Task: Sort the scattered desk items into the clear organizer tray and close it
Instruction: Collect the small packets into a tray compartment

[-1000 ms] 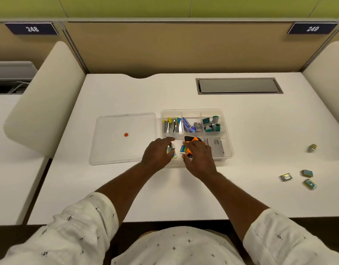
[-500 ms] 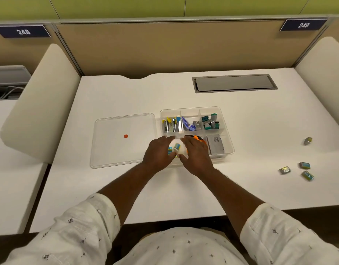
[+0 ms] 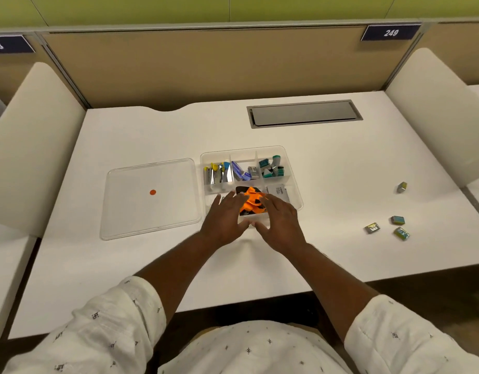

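White desk; left hand, right hand, each grip spread, over half-hidden tray front.

A white desk fills the view, its back edge meeting a tan partition panel under a green wall band. A dark number plate on the panel reads 249 — a second plate is cut off at the left. A cream left divider and right divider flank the desk, and a grey hatch sits flush in the desktop. The light is soft and even.
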A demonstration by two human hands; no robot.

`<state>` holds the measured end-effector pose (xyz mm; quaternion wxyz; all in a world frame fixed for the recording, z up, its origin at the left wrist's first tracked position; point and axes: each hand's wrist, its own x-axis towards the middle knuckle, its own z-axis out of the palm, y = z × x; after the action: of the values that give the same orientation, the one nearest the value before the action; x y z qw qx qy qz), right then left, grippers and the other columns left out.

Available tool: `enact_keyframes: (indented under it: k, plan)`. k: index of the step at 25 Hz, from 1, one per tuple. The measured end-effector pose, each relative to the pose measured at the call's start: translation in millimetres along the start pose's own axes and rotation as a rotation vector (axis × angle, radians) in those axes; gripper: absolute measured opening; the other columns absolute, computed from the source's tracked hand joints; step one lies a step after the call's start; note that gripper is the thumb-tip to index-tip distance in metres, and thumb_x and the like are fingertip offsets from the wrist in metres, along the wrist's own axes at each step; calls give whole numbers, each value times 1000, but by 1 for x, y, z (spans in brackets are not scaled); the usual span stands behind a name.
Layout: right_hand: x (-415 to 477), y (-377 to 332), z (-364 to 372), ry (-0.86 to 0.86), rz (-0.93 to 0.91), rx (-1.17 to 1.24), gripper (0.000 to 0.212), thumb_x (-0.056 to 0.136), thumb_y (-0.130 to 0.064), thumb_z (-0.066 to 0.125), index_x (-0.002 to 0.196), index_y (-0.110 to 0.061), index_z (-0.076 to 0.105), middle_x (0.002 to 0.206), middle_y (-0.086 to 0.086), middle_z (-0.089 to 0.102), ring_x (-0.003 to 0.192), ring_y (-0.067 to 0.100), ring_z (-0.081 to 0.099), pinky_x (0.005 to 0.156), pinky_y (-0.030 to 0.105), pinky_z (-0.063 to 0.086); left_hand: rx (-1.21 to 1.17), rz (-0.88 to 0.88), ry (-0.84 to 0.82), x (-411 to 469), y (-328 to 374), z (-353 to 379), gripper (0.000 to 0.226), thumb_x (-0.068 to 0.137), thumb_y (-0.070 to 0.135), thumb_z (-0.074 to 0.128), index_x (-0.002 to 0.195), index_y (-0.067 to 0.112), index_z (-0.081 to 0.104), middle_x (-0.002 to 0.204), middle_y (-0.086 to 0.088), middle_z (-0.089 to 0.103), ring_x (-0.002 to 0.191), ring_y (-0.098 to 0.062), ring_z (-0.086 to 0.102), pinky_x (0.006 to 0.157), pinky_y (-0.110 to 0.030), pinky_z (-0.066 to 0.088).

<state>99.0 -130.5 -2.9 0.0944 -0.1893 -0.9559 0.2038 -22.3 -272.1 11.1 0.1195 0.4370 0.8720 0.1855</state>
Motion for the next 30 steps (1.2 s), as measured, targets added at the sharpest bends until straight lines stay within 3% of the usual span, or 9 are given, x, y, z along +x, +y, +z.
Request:
enact_keyframes:
  k: [5,12,20,24,27,30]
  plan:
    - [-29,60,-25,18,57,-13,66,88,-48,66,144,-21,45,152,1,42,140,19,38,114,47,31,55,76,12,11,50,31,66,90,49,60,148,27,36,155,2,38,147,-18,25,121,-40,11]
    - [-71,176,-71,-55,122,-38,67,91,-52,59,148,-24,40,157,-3,34,144,16,29,118,45,24,52,86,-70,43,156,88,66,93,48,55,151,26,32,159,2,30,149,-17,19,122,-41,10]
    - [-91,296,-121,-110,192,-21,59,92,-38,63,145,-21,44,153,-1,40,142,20,34,117,43,25,-9,37,-146,92,256,150,63,92,46,57,148,27,37,156,3,36,142,-18,33,116,-35,25]
    - [-104,342,-139,-140,239,-65,52,92,-31,61,141,-19,48,143,2,49,131,24,45,107,40,36,-32,40,-275,112,291,177,61,93,40,57,148,28,35,156,5,32,140,-18,35,110,-35,32]
    - [-112,361,-148,-191,260,-96,52,91,-26,59,141,-21,47,143,1,47,130,21,45,108,36,36,1,72,-337,128,307,186,64,92,35,60,149,28,33,155,6,31,138,-17,35,106,-34,38]
    - [-115,374,-150,-232,282,-103,53,90,-19,57,142,-23,47,148,0,44,133,19,42,111,33,34,58,131,-399,140,316,189,64,90,16,55,149,27,34,151,6,35,130,-20,40,96,-34,43]
